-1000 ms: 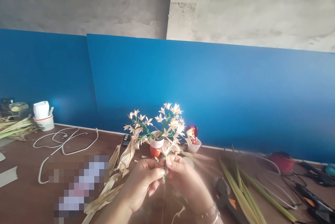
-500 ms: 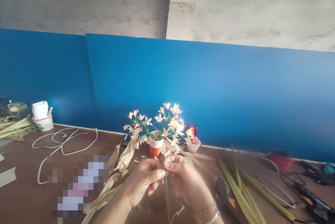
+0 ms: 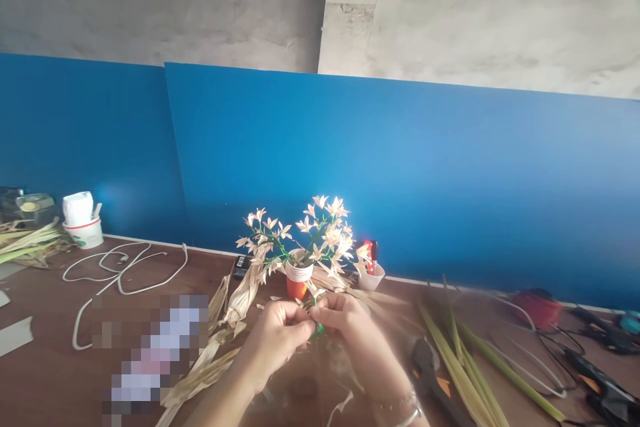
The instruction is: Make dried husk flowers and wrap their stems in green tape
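Note:
My left hand (image 3: pixel 280 337) and my right hand (image 3: pixel 345 320) meet in front of the pot of flowers, both closed with thumbs pressed to fingers. Between their fingertips is the green stem of a small cream flower (image 3: pixel 315 291) that looks made of dried husk. Its petals point up just above my fingers. A bit of green material (image 3: pixel 320 329) shows under the fingertips; whether it is stem or tape I cannot make out. Right behind my hands, a stack of paper cups (image 3: pixel 299 274) holds several green-stemmed branches of similar pale flowers (image 3: pixel 331 235).
Dried husks (image 3: pixel 245 297) lie left of the cups. A small white cup (image 3: pixel 371 277) holds a red item. Green leaf strips (image 3: pixel 463 364) and a black tool (image 3: pixel 427 374) lie to the right, with a glue gun (image 3: pixel 595 380) beyond. A white cable (image 3: pixel 120 274) loops on the left.
The flower has tilted slightly, and the thin wire that hung straight down below my hands no longer shows. Green material now appears under my fingertips. My left fingers have closed in more.

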The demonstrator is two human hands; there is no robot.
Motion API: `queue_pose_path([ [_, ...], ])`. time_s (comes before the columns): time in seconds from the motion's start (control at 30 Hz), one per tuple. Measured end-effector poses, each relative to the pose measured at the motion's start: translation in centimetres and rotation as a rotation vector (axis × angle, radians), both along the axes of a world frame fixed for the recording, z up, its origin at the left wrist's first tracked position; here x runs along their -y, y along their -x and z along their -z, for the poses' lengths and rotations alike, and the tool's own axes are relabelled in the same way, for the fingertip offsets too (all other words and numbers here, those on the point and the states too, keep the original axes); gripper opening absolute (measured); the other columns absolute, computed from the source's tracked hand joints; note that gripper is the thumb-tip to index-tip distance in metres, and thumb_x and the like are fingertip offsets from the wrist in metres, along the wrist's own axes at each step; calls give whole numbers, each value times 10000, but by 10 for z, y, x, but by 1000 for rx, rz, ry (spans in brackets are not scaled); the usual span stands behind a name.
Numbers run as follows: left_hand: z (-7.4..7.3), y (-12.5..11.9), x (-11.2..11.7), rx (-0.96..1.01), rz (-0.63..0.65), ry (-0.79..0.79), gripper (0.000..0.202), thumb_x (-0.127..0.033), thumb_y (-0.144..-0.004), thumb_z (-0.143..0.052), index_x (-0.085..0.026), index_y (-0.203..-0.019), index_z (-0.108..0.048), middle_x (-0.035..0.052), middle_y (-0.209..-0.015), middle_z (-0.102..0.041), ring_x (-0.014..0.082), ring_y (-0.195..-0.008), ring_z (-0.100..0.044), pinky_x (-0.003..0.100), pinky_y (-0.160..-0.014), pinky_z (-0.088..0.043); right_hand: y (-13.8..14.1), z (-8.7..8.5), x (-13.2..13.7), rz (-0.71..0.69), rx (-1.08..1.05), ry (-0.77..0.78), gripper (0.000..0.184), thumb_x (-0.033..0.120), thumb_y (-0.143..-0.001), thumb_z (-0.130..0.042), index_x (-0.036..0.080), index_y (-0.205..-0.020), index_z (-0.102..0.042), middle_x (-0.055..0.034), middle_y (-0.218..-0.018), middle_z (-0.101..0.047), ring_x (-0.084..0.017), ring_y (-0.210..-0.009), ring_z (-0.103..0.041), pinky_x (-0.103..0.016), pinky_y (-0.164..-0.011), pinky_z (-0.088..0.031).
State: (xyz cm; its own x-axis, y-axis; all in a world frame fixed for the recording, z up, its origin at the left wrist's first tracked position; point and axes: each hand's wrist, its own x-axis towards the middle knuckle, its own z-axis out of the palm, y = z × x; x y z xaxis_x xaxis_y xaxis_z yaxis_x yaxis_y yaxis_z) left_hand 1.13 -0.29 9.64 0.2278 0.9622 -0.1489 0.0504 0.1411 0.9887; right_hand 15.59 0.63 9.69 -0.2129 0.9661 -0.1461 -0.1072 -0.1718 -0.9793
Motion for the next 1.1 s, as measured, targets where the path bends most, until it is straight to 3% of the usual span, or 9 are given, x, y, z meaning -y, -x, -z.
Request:
queue_pose_path([
  [0.2,0,-2,-1,-52,-34,-70,211,-276,-638,-634,-179,-509,-499,-91,-383,-405,41,-333,-281,186,-364,-196,-1,5,-1,7,-14,-33,309,377,-624,-755,162,-584,-537,75,-447,-423,-38,-388,-307,-210,-393,-169],
  [0.63,-4,-3,3,-38,-51,53,232,-336,-608,-671,-176,-556,-510,-82,-407,-442,33,-309,-290,169,-314,-149,1,2,-2,45,86,-47,308,364,-621,-763,165,-557,-537,65,-451,-442,-51,-412,-325,-230,-423,-190],
  [0.77,-2,-2,4,73,-38,58,227,-336,-610,-668,-166,-580,-521,-70,-438,-479,24,-315,-295,168,-315,-141,1,3,-2,32,5,-56,315,366,-616,-782,166,-559,-545,63,-454,-439,-49,-411,-308,-234,-419,-172],
  [0.9,0,2,4,213,35,79,218,-324,-603,-672,-155,-588,-534,-61,-459,-487,10,-326,-276,163,-331,-116,1,3,-3,-69,-142,-1,340,400,-637,-778,163,-565,-546,64,-456,-419,-45,-408,-287,-226,-406,-125],
  [1.1,1,4,2,316,116,84,214,-320,-616,-691,-120,-618,-615,-58,-461,-466,2,-336,-257,171,-347,-86,-1,10,-3,-197,-349,-1,289,373,-638,-792,131,-674,-638,31,-539,-509,-68,-483,-419,-208,-455,-249],
])
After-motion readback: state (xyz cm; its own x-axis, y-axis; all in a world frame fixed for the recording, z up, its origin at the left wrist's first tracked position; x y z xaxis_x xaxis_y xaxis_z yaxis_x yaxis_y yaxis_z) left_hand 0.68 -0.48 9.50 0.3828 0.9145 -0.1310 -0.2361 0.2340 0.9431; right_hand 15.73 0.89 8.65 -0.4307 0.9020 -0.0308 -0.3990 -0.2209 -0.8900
